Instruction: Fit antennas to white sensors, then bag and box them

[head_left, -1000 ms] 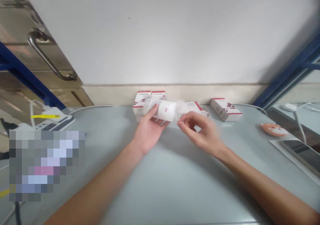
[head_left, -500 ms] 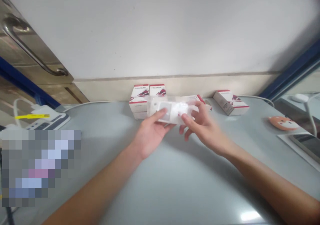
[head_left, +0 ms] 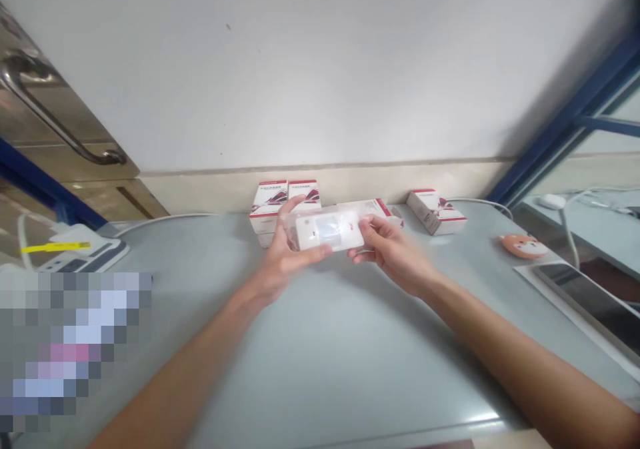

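Note:
A white motion sensor (head_left: pixel 329 230) with a pale window in its middle, wrapped in a clear plastic bag, is held level above the table. My left hand (head_left: pixel 285 252) grips its left end, the thumb lying along the lower edge and the fingers raised behind the bag. At the other end, my right hand (head_left: pixel 387 246) pinches the sensor between thumb and fingers. Just behind it lies a white and red carton (head_left: pixel 370 207), partly covered by the sensor. Two more cartons (head_left: pixel 270 199) stand side by side on top of a lower one, behind my left hand.
Farther right sits another carton (head_left: pixel 437 210). An orange animal-faced object (head_left: pixel 523 245) and a phone-like dark slab (head_left: pixel 590 302) lie on the right. A white power strip (head_left: pixel 85 252) is at the left, near a blurred-out patch. The wall (head_left: pixel 320 69) bounds the table's back.
My left hand has shifted from the sensor's front to its left end. My right fingers have closed on the right end, and the sensor's face now shows more clearly. The whole view has shifted slightly.

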A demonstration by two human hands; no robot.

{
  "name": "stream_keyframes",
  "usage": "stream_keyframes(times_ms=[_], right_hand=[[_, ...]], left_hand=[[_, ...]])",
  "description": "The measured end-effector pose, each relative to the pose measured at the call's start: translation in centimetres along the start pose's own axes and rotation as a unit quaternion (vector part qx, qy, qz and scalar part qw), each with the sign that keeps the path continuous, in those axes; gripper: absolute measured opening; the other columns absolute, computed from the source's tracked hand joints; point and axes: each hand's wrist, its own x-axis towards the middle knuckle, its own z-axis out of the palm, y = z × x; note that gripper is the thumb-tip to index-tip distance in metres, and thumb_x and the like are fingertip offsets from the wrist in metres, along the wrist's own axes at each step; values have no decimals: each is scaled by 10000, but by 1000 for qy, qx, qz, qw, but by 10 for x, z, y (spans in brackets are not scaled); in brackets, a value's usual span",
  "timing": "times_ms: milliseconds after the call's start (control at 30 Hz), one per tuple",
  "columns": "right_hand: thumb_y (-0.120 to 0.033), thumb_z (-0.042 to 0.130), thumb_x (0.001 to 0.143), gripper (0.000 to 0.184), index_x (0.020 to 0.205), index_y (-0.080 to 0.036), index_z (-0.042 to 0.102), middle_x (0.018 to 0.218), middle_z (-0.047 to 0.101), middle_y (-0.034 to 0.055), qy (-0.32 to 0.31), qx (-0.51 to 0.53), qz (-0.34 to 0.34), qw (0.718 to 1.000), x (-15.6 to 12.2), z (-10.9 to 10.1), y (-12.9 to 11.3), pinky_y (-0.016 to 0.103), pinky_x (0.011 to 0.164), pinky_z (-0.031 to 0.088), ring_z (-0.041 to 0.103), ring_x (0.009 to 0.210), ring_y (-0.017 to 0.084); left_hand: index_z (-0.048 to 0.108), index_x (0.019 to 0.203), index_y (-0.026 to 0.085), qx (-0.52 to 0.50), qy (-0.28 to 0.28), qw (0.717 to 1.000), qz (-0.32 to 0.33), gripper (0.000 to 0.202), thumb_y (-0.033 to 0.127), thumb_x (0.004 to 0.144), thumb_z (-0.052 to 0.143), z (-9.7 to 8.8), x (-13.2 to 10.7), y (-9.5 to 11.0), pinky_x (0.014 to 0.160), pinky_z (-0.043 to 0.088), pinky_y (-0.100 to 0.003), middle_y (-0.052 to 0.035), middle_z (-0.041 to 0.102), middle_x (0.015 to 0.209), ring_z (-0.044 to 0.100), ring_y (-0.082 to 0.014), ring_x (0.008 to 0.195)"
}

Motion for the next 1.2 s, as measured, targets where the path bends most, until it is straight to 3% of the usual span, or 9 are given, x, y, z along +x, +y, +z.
stream_keyframes(times_ms=[133, 267, 367, 500, 600, 800, 933, 1067, 1200], right_hand=[[-486, 784, 928, 312, 989, -215, 642, 959, 734, 35, -1, 35, 52, 998, 2, -4, 0, 252, 764, 651, 729, 751, 119], [-353, 703, 997, 167, 961, -205, 632, 944, 711, 32, 18, 78, 75, 994, 2, -7, -2, 228, 727, 651, 730, 726, 116], [-317, 665, 1008, 152, 923, -201, 615, 937, 698, 34, 10, 82, 66, 994, 3, -10, -4, 248, 737, 648, 738, 749, 130], [-422, 726, 949, 272, 867, -225, 558, 809, 682, 8, -33, 24, 8, 999, 3, -13, -6, 306, 679, 614, 708, 678, 159], [-541, 731, 922, 359, 851, -236, 553, 791, 652, -9, -49, -49, -45, 997, 1, -14, -8, 329, 635, 561, 650, 632, 159], [-595, 752, 863, 453, 748, -230, 508, 646, 470, -51, 8, -108, -74, 991, 5, -19, -8, 279, 552, 301, 427, 566, 113], [-636, 677, 897, 467, 767, -226, 494, 689, 499, -39, 15, -181, -47, 982, 8, -23, -4, 286, 606, 317, 418, 613, 119], [-592, 510, 1006, 432, 767, -236, 456, 726, 465, -32, 24, -328, -134, 935, 6, -18, -2, 310, 672, 357, 429, 695, 152], [-566, 443, 1046, 413, 785, -246, 425, 747, 441, -31, 18, -338, -169, 926, 3, -12, 0, 322, 688, 368, 430, 716, 161]], left_hand=[[565, 1384, 349, 73, -13, 996, 45, 935, 93, 587, 982, 0, 2, 2, 817, 528, -251, -30, 694, 1225, 683, -214, 1029], [492, 1331, 339, 91, -17, 992, 83, 913, 134, 594, 991, 5, 3, -1, 829, 522, -255, -26, 673, 1213, 675, -203, 1023], [480, 1307, 336, 140, 21, 980, 140, 858, 188, 628, 983, 9, 4, -5, 938, 524, -316, -41, 634, 1242, 650, -234, 1124], [681, 1164, 301, 295, 30, 931, 212, 693, 175, 558, 993, 11, 1, -6, 1221, 369, -468, -77, 549, 1436, 406, -370, 1484], [755, 1102, 319, 310, -5, 934, 178, 492, 188, 663, 935, 13, -5, -8, 1219, 345, -458, -77, 681, 1251, 494, -381, 1403], [761, 1128, 300, 285, 34, 951, 118, 465, 325, 705, 951, 22, -12, -19, 834, 472, -292, -42, 731, 1143, 653, -259, 988], [744, 1131, 269, 267, 26, 960, 82, 474, 418, 726, 940, 21, -7, -18, 704, 480, -280, -55, 783, 1046, 689, -210, 788], [737, 1128, 228, 246, 31, 969, -20, 529, 592, 764, 862, 20, -5, -8, 540, 482, -290, -65, 779, 854, 703, -216, 587], [764, 1096, 169, 185, -47, 972, -138, 604, 724, 881, 658, 14, -4, 0, 445, 421, -272, -105, 776, 784, 677, -205, 501]])
